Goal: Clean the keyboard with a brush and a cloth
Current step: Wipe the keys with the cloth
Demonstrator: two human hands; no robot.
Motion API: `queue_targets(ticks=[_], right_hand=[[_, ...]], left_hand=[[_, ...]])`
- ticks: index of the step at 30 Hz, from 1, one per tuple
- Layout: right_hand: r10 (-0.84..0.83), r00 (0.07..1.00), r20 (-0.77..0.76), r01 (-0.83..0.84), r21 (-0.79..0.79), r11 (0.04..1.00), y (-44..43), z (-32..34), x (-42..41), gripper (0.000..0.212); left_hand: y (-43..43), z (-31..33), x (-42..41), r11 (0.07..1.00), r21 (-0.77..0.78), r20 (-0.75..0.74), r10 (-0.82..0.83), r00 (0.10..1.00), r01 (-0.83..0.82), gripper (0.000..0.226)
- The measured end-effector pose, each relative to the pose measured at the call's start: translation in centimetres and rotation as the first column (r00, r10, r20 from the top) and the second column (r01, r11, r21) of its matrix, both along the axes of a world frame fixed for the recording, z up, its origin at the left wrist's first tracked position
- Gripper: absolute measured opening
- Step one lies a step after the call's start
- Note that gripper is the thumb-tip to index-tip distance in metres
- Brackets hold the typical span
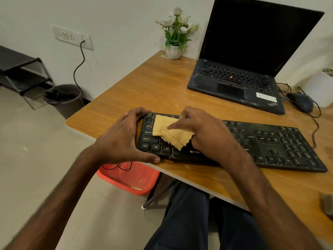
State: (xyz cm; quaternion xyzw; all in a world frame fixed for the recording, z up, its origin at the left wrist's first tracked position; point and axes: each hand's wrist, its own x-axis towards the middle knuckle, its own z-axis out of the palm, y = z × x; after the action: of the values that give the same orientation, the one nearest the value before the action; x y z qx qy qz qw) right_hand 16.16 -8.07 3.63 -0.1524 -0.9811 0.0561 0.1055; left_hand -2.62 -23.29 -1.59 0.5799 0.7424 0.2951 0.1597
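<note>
Left of frame: dark shelf rack (21,69) against the wall, wall socket plate (72,36) above it with a black cable hanging down to a grey bin (66,100) on the floor. Red basin (129,179) on the floor under the near left corner of the wooden table (162,83).

Left hand (124,138), centre left: clamped round the left end of the keyboard (270,141), fingers curled over the far edge, thumb along the near edge.

Keyboard: black, lying flat along the table's near edge, running from centre to the right of the frame.

Cloth (167,130): tan, rumpled, lying on the keys at the keyboard's left end, just right of the left hand.

Right hand (203,134), centre: on top of the cloth, one digit laid straight across it, the others curled; cloth bunched under the palm and held against the keys.

Upper centre: white flowers in a white pot (173,51) at the table's far corner. Upper right: open laptop (234,78), screen dark. Right of it, a black mouse (300,101) with its cable.
</note>
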Motion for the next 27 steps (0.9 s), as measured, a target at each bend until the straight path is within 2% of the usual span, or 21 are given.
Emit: queue_targets(ticks=[2,4,7,9,11,12,14,16,17,19,21,23,25,27], right_hand=[[-0.039,0.999,-0.001,0.039,-0.062,0.997,1.3,0.4,0.7,0.059],[-0.075,0.997,0.01,0.076,-0.135,0.988,3.1,1.0,1.2,0.04],[-0.152,0.987,0.052,0.156,-0.079,0.985,4.7,2.1,1.6,0.032],[-0.203,0.974,-0.098,0.192,-0.11,0.975,5.0,2.7,1.7,0.037],[-0.167,0.963,-0.21,0.124,-0.205,0.971,4.1,2.8,1.4,0.044],[-0.128,0.972,-0.196,0.088,-0.197,0.976,3.4,2.5,1.2,0.048],[-0.047,0.998,-0.031,0.043,-0.101,0.994,2.4,1.4,0.6,0.058],[-0.044,0.99,0.137,0.059,-0.102,0.993,1.9,1.0,0.8,0.064],[-0.064,0.985,0.159,0.083,-0.122,0.989,2.3,1.3,1.0,0.06],[-0.16,0.982,0.101,0.172,-0.121,0.978,3.6,2.0,1.4,0.04],[-0.345,0.939,-0.017,0.342,-0.09,0.935,4.7,2.5,1.1,0.027],[-0.468,0.884,0.001,0.467,-0.061,0.882,3.9,2.4,-0.4,0.019],[-0.492,0.869,0.045,0.494,-0.07,0.867,1.5,1.8,-2.2,0.017],[-0.462,0.887,0.014,0.461,-0.078,0.884,-0.7,1.4,-4.0,0.022]], left_hand=[[0.0,-0.1,-0.1,1.0,0.007,-0.005,-0.002,1.0,0.003,0.131],[0.0,-0.2,-0.2,1.0,0.004,-0.008,-0.01,1.0,0.01,0.133],[0.0,-0.3,-0.2,1.0,0.007,-0.018,-0.009,1.0,0.009,0.133],[0.0,-0.4,-0.2,1.0,0.011,-0.023,-0.006,1.0,0.007,0.131],[0.0,-0.4,-0.2,1.0,0.014,-0.023,-0.006,1.0,0.006,0.13],[0.0,-0.5,-0.2,1.0,0.017,-0.022,-0.007,1.0,0.007,0.129],[0.0,-0.5,-0.3,1.0,0.026,-0.02,-0.008,1.0,0.009,0.128],[0.0,-0.5,-0.3,0.999,0.038,-0.018,-0.018,1.0,0.019,0.126],[0.0,-0.6,-0.3,0.999,0.045,-0.013,-0.024,1.0,0.025,0.125],[0.1,-0.6,-0.3,0.998,0.06,0.013,-0.031,0.999,0.03,0.126],[0.2,-0.6,-0.4,0.997,0.067,0.045,-0.046,0.998,0.043,0.127],[0.2,-0.4,-0.5,0.995,0.064,0.101,-0.083,0.991,0.077,0.126],[0.1,-0.3,-0.6,0.993,0.06,0.165,-0.107,0.98,0.098,0.128],[0.0,-0.3,-0.6,0.994,0.062,0.194,-0.095,0.976,0.085,0.131]])
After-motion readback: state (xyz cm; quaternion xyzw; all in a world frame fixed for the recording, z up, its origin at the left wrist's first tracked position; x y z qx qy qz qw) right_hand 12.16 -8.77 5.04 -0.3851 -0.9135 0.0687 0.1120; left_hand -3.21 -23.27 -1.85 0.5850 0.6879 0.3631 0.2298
